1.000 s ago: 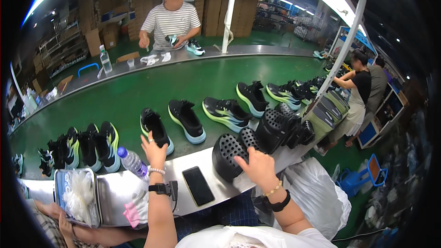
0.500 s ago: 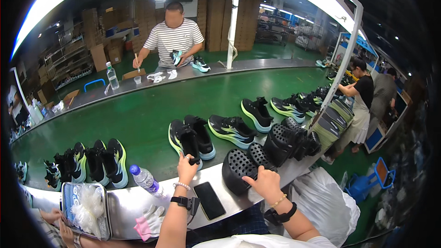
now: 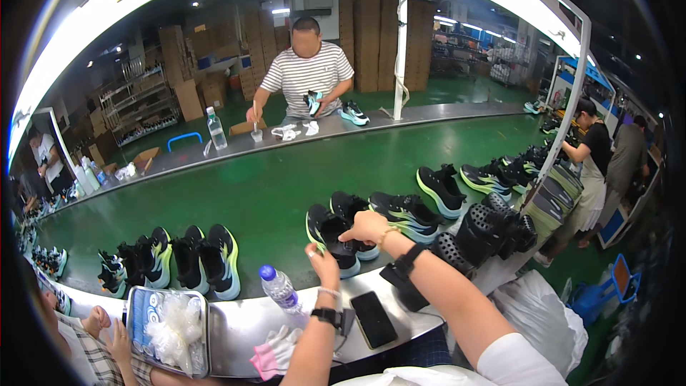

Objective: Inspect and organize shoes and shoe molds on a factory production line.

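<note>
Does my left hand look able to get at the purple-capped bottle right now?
Probably yes: the bottle stands close by on the left hand's left, with nothing visible between them, though that hand is at the black shoe.

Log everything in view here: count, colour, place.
Lime-and-blue-soled fabric sneakers: many, mostly black, along green belt
Perforated clogs: several, black, right on silver metal ledge
Purple-capped plastic bottle: one, clear, ledge
Rectangular phone: one, black, ledge
Cloth gloves: count unclear, pink-and-white, ledge
Rectangular tray: one, silver, left, holding clear plastic
Plastic sack: one, white, lower right
Far bottle: one, clear, far ledge
Stacked cartons: several, brown, background
Co-workers: at least four, mixed clothing, left, far side, right
Left hand: one, bare, at nearest central sneaker
Right hand: one, bare, at same sneaker's opening
</note>
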Motion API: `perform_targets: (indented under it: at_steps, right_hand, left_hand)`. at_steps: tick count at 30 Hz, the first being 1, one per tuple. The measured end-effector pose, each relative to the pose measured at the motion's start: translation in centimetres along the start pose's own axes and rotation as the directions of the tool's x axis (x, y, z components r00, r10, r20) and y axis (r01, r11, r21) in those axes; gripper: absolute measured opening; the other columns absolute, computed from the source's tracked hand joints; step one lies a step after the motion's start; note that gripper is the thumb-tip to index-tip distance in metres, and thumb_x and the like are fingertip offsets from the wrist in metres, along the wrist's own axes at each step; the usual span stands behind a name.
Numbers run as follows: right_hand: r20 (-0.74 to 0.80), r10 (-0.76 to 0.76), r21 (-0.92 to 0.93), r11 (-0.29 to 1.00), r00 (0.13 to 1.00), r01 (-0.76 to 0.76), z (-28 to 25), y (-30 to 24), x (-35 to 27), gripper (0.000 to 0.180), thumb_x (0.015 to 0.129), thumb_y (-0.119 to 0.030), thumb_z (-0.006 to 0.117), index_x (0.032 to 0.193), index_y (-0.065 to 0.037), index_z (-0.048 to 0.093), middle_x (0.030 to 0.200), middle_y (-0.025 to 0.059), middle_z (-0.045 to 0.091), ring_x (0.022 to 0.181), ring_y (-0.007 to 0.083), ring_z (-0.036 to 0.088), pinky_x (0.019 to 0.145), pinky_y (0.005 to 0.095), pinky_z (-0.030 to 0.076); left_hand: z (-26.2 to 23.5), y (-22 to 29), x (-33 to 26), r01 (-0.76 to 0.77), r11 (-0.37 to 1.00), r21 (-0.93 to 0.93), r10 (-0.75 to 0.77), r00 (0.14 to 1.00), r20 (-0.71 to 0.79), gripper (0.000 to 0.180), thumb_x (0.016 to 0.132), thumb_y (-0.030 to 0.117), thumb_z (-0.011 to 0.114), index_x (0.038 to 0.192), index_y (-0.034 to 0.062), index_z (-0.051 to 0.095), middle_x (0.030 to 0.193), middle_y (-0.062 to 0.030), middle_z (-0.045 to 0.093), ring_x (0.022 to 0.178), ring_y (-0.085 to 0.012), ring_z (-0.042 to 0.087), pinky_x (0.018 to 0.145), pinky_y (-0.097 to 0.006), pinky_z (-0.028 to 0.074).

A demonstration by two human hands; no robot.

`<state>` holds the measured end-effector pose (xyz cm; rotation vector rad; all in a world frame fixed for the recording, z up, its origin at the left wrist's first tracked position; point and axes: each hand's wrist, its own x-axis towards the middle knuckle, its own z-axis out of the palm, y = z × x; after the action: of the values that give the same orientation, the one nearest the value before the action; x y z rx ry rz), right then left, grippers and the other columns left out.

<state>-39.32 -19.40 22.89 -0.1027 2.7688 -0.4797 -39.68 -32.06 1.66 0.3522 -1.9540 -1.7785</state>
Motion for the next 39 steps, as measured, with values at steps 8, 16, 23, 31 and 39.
perform_targets:
  at_steps: [8,16,23,31,39]
  right_hand:
    - [-0.424,0.063,0.048,0.998,0.904,-0.047,10.2,-1.5,8.3,0.042,0.071,-0.04,0.077,0.09,-0.002,0.074,0.091,0.0194,0.071,0.086,0.0328,0.07,0.076,0.0414,0.057]
    - [-0.495,0.085,0.108,0.994,0.864,-0.036,15.4,-2.1,13.6,0.024,0.079,-0.023,0.064,0.086,-0.002,0.074,0.086,0.02,0.071,0.084,0.0345,0.07,0.077,0.0417,0.057]
    - [-0.221,-0.035,-0.227,0.974,0.975,-0.017,18.3,-1.7,20.2,0.027,0.091,-0.021,0.054,0.105,-0.009,0.074,0.11,0.0116,0.07,0.102,0.0227,0.069,0.086,0.0368,0.054]
    - [-0.096,-0.131,0.098,0.985,0.987,0.141,13.3,-2.8,13.4,0.041,0.09,-0.028,0.053,0.117,0.001,0.063,0.106,0.0216,0.067,0.1,0.0377,0.064,0.088,0.0445,0.051]
    - [-0.543,-0.408,0.306,0.717,0.734,0.626,3.6,6.5,-9.7,0.052,0.09,-0.024,0.061,0.134,-0.003,0.046,0.088,0.0164,0.069,0.08,0.0351,0.066,0.074,0.0403,0.051]
  left_hand:
    - [-2.1,-0.8,-6.8,-0.354,0.935,0.003,0.34,0.901,0.268,0.064,0.077,-0.004,0.059,0.138,0.0,0.039,0.14,-0.0238,0.04,0.133,-0.0408,0.036,0.113,-0.043,0.027]
    - [-3.1,-1.6,-6.0,-0.415,0.906,0.077,0.384,0.886,0.26,0.076,0.074,0.016,0.075,0.138,-0.0027,0.038,0.144,-0.0261,0.033,0.131,-0.0403,0.04,0.109,-0.042,0.033]
    - [-3.9,-0.9,-5.4,-0.425,0.898,0.111,0.39,0.889,0.241,0.065,0.075,0.002,0.071,0.134,0.0016,0.044,0.14,-0.0256,0.039,0.124,-0.0425,0.046,0.103,-0.043,0.039]
    - [-3.0,-0.6,-6.0,-0.474,0.876,0.089,0.463,0.878,0.121,0.058,0.078,0.02,0.072,0.125,0.0,0.044,0.126,-0.0207,0.045,0.121,-0.0374,0.043,0.104,-0.044,0.034]
    - [-2.9,0.5,-5.9,-0.255,0.96,0.112,0.259,0.966,-0.021,0.052,0.087,0.002,0.059,0.136,0.0011,0.041,0.142,-0.0218,0.036,0.132,-0.0387,0.037,0.111,-0.045,0.028]
